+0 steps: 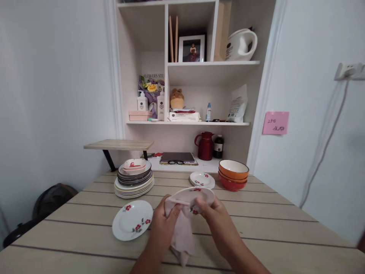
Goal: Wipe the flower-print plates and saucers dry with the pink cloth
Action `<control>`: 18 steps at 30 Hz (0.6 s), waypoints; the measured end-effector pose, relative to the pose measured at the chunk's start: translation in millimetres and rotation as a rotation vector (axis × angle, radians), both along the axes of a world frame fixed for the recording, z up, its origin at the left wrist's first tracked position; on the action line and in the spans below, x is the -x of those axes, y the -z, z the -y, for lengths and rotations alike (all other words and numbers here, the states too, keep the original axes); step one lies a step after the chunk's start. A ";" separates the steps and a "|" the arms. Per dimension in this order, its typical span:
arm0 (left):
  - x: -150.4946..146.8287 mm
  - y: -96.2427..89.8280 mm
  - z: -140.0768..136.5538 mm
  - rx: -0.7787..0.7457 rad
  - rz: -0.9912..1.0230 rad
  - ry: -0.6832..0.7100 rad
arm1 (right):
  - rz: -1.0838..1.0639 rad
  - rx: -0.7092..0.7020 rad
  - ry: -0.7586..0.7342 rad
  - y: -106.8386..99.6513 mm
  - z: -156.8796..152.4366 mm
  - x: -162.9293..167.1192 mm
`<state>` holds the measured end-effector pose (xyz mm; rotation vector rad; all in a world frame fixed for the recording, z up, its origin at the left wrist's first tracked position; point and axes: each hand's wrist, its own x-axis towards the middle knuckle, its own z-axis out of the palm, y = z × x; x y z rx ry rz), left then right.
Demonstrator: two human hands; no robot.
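Note:
A white plate with red flowers [188, 195] is held tilted above the middle of the table, between both hands. My left hand [168, 217] is closed on its left side through a pale pink cloth [182, 236], which hangs down toward the tabletop. On the right side, my right hand [211, 209] grips the plate's edge, its thumb over the inner face. A second flowered plate [132, 220] lies flat to the left of my left hand. Behind the held plate sits a small stack of flowered saucers [202, 179].
Stacked plates [134, 188] topped by small square bowls [134, 164] stand at the back left, near a raised wooden shelf [119, 144]. Orange and red bowls [233, 175] are stacked at the back right. Behind the table [270, 220] are a laptop [176, 157] and a red jug [205, 146].

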<state>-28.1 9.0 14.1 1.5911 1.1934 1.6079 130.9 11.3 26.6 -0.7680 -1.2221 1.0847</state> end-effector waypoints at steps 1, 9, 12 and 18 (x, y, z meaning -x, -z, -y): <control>1.0 -0.7 -0.5 -0.065 -0.046 -0.024 | 0.112 -0.074 0.086 -0.5 0.0 -1.9; 8.1 4.3 -6.3 -0.397 -0.364 -0.082 | 0.665 -0.589 0.400 2.2 -1.2 -13.5; 9.4 7.9 -6.6 -0.395 -0.483 -0.108 | 0.810 -0.700 0.466 3.0 0.5 -12.3; 6.6 -0.2 -2.3 -0.388 -0.378 -0.109 | 0.635 -0.547 0.250 -5.3 3.2 -11.6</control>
